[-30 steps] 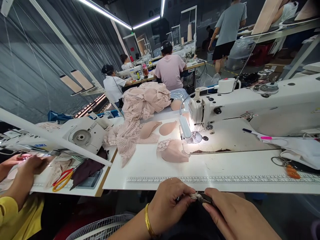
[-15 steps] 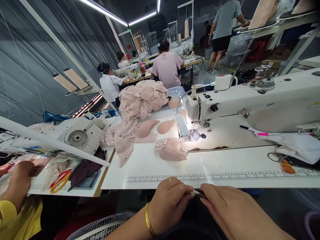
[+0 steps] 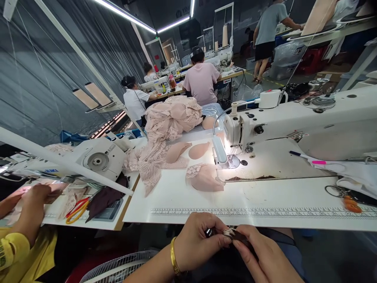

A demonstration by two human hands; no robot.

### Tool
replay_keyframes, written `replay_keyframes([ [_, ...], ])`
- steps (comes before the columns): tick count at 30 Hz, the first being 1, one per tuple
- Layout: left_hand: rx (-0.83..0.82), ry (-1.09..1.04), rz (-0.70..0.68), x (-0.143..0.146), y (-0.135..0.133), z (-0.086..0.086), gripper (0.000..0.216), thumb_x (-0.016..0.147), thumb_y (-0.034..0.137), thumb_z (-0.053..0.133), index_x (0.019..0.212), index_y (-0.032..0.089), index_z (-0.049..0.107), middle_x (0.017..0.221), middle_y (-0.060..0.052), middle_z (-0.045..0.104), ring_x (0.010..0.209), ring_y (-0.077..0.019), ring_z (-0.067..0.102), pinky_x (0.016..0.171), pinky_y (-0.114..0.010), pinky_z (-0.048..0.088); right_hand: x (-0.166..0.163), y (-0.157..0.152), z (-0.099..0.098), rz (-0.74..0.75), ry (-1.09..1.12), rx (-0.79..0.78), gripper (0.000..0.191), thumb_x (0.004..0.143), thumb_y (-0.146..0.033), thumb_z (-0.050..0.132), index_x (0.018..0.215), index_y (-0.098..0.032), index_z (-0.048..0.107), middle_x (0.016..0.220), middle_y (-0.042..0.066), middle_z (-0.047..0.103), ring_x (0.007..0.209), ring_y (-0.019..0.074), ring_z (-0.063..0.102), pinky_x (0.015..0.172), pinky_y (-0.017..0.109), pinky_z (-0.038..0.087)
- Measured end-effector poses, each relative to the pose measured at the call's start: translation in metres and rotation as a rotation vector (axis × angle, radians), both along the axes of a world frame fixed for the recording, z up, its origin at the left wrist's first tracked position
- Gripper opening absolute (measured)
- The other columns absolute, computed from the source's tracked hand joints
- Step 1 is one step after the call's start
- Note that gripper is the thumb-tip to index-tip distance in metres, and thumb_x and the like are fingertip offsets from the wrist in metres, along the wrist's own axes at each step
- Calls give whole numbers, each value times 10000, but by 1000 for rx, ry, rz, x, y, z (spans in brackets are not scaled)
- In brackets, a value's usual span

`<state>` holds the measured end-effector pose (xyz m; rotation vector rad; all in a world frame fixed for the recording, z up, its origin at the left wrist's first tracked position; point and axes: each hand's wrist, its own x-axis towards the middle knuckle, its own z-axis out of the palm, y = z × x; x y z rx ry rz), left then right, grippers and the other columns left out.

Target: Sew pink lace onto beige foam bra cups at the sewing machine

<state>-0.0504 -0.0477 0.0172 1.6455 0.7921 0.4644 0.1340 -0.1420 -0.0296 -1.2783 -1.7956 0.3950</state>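
Just in front of the table's near edge, my left hand (image 3: 203,241) and my right hand (image 3: 260,251) are closed with fingertips nearly meeting. Between them they pinch a small dark object with a pale, shiny part (image 3: 229,232); its kind is unclear. A short black piece with a glint (image 3: 209,232) shows under my left fingers. A gold bracelet circles my left wrist. On the table beyond lie a beige bra cup with lace (image 3: 206,177) and two plain cups, one of them this cup (image 3: 198,150), beside the sewing machine's lit needle area (image 3: 234,159).
A heap of beige lace bras (image 3: 173,118) lies at the back. A printed ruler (image 3: 265,213) runs along the front edge. Keys with an orange charm (image 3: 352,204) and a pen (image 3: 295,153) are at right. A co-worker's arm (image 3: 33,212) and scissors (image 3: 78,210) are at left.
My hands have turned the small dark object, and more of its pale, shiny part shows between my fingers. The view has shifted slightly, moving the scene to the right.
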Motion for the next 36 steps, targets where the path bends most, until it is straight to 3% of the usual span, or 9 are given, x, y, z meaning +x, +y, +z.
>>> replay_keyframes([
  [2,84,14,-17,0,1,3,124,840,270,779,825,147,790,720,-43,753,665,-139,639,669,-235,483,1,0,3,26,12,-56,146,1111,-216,339,1074,-257,474,736,-55,628,556,109,625,500,199,493],
  [8,120,64,-12,2,0,3,32,812,174,762,789,154,776,713,-24,758,653,-128,648,667,-216,486,2,-7,-14,-200,-408,319,205,1018,-133,483,1202,-157,571,849,61,732,717,207,678,696,345,487],
  [13,173,111,-27,3,1,4,32,805,150,751,787,157,776,707,-17,750,650,-124,646,678,-213,483,6,-8,-14,-129,-439,240,224,1040,-140,387,1174,-165,564,822,39,699,659,182,643,665,321,459],
  [18,181,70,-66,3,1,10,57,834,194,756,809,160,793,703,-21,737,651,-125,643,681,-213,481,5,-4,-5,118,-61,-156,191,1096,-169,333,985,-270,451,733,-63,620,552,119,600,536,224,445],
  [20,143,33,-82,3,1,10,70,835,211,764,812,151,793,697,-29,734,643,-127,644,666,-210,486,3,-6,-3,131,46,-221,207,1115,-220,312,954,-279,428,721,-64,605,562,124,613,522,217,454],
  [24,66,12,-102,1,0,9,78,837,208,760,819,137,787,691,-37,733,624,-130,646,626,-201,481,-2,-12,-9,65,7,-174,193,1115,-228,332,983,-269,467,747,-49,619,592,130,624,562,227,480],
  [29,272,102,-132,1,0,10,71,845,158,720,822,147,787,707,-32,741,656,-131,657,685,-212,472,4,-11,-21,-92,-313,173,187,1044,-145,430,1173,-183,560,829,15,698,629,170,636,614,295,473],
  [32,242,115,-145,2,2,10,62,828,151,733,833,148,794,736,-39,761,675,-138,679,693,-209,483,8,-7,-18,12,-342,103,192,1034,-113,392,1150,-195,522,770,-17,659,572,155,607,562,282,443],
  [36,134,109,-154,1,3,6,57,822,180,755,834,149,800,728,-35,758,662,-139,673,664,-206,486,9,-5,-8,149,-181,-90,178,1100,-167,297,1019,-264,423,719,-70,606,519,127,585,508,253,423],
])
